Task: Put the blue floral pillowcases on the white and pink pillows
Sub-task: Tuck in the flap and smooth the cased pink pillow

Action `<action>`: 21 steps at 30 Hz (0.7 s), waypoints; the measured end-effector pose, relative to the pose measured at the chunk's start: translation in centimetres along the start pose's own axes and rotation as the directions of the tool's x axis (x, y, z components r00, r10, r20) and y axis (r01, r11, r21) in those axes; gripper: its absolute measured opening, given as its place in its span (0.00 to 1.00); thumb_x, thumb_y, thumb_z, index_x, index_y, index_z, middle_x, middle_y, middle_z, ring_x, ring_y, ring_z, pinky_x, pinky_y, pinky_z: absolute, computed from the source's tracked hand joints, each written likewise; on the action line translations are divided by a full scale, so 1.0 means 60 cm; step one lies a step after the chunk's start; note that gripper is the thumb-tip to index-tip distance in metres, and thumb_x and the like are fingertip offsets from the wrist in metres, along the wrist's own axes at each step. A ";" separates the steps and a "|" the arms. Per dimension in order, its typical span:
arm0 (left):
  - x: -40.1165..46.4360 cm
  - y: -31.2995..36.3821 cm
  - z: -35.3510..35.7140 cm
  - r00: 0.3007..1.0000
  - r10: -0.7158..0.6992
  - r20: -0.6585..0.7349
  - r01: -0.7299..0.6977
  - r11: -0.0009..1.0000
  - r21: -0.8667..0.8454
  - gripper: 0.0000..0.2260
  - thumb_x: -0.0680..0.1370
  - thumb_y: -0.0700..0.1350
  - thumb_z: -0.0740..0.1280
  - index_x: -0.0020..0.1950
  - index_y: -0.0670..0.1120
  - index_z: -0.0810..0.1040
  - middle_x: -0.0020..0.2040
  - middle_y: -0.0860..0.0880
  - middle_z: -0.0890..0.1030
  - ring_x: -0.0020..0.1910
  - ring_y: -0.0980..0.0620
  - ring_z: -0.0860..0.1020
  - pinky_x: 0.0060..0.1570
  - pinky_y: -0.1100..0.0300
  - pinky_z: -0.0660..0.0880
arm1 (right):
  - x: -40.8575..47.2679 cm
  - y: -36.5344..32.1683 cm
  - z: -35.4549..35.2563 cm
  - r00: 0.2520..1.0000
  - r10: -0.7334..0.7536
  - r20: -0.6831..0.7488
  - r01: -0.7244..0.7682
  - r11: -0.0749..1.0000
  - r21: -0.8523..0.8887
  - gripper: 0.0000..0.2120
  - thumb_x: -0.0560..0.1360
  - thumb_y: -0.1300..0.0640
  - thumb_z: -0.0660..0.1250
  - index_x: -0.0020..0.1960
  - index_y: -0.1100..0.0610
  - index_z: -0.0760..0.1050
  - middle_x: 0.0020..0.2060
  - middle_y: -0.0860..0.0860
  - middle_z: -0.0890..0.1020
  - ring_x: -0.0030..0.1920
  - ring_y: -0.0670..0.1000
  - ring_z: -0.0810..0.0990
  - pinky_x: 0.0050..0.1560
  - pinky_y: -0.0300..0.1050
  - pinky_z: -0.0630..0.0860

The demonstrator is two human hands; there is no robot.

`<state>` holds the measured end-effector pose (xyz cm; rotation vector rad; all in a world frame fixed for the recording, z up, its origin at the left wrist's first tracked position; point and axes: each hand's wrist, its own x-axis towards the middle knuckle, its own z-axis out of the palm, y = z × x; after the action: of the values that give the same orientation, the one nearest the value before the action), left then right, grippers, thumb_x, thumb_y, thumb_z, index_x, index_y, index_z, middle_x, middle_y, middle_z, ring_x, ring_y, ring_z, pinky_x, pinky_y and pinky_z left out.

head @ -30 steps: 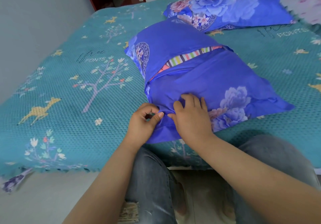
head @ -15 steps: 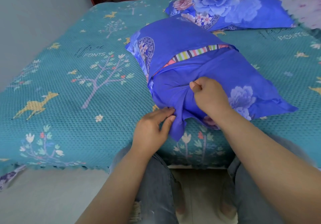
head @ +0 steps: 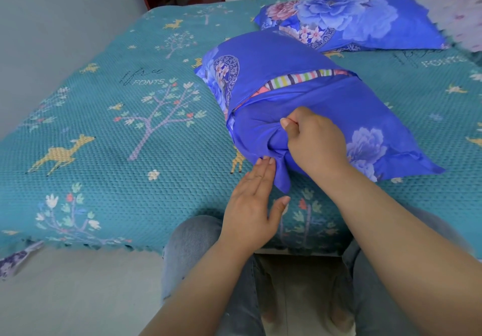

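while bunched at its near left corner, blue floral pillowcase [head: 300,74] on the near pillow, lying on the teal bedspread [head: 104,132] about mid-bed, long axis running far-left to near-right. right hand [head: 317,142] clenched on a gathered fold of the case fabric at the near left end, fingers curled tight, thumb tucked on top, knuckles facing left. left hand [head: 250,205] just near of it, palm down, fingers straight and pressed together, fingertips touching the loose hanging flap of fabric below the right fist; thumb spread out to the right, apart from the cloth. opening seam across the upper face of the case gaping, striped inner pillow [head: 302,76] visible through the slit (white, pink, green, dark stripes). large blue flower print near the right end of the case, right of the right wrist. second cased pillow [head: 352,20] lying flat at far right, floral side up, just touching or just beside the far end of the near one; cannot tell which. bedspread printed with trees, yellow deer, word "fonts". knees in grey jeans [head: 193,244] at the near bed edge, pale floor [head: 65,291] at near left, grey wall [head: 52,22] on the left.
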<state>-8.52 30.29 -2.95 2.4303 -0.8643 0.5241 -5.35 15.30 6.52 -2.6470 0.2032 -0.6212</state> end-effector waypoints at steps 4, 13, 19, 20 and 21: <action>0.001 0.015 0.018 0.999 0.023 0.045 -0.024 0.999 0.023 0.33 0.79 0.62 0.50 0.76 0.39 0.52 0.76 0.44 0.56 0.76 0.52 0.52 0.74 0.57 0.52 | -0.008 -0.004 -0.001 1.000 -0.009 0.002 0.009 0.998 -0.070 0.15 0.82 0.49 0.53 0.56 0.59 0.72 0.49 0.57 0.81 0.50 0.61 0.77 0.38 0.47 0.61; 0.057 0.010 0.041 0.984 -0.158 -0.083 0.149 0.983 -0.104 0.32 0.75 0.54 0.60 0.74 0.38 0.59 0.73 0.41 0.65 0.73 0.48 0.61 0.72 0.52 0.58 | -0.024 -0.006 -0.009 0.994 -0.105 0.014 0.106 0.986 -0.128 0.16 0.82 0.50 0.52 0.51 0.61 0.72 0.48 0.58 0.79 0.50 0.59 0.75 0.40 0.48 0.61; 0.092 0.019 0.046 0.992 -0.047 -0.120 0.041 0.998 -0.053 0.30 0.75 0.53 0.62 0.73 0.39 0.61 0.71 0.40 0.67 0.72 0.44 0.63 0.72 0.51 0.56 | -0.029 0.034 -0.037 0.998 -0.042 -0.047 0.040 0.998 -0.053 0.14 0.81 0.50 0.53 0.45 0.58 0.70 0.44 0.56 0.78 0.47 0.58 0.74 0.39 0.48 0.65; 0.101 0.020 0.047 0.992 0.031 -0.121 -0.031 1.000 0.002 0.30 0.75 0.52 0.63 0.73 0.38 0.60 0.71 0.39 0.67 0.72 0.44 0.62 0.72 0.51 0.55 | -0.027 0.041 -0.041 0.992 -0.048 -0.120 0.042 0.998 -0.054 0.15 0.81 0.49 0.54 0.46 0.59 0.72 0.43 0.56 0.78 0.46 0.58 0.75 0.39 0.48 0.67; 0.109 0.020 0.046 0.988 0.094 -0.119 -0.088 0.994 0.058 0.30 0.75 0.51 0.63 0.72 0.37 0.61 0.70 0.38 0.68 0.71 0.42 0.63 0.72 0.50 0.55 | -0.025 0.042 -0.040 0.981 -0.064 -0.185 0.055 0.997 -0.054 0.17 0.80 0.49 0.54 0.47 0.60 0.74 0.42 0.56 0.79 0.44 0.59 0.76 0.38 0.49 0.69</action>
<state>-4.06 24.81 -1.46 2.3868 -0.9233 0.7292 -7.88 12.49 6.79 -2.6487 0.1951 -0.8959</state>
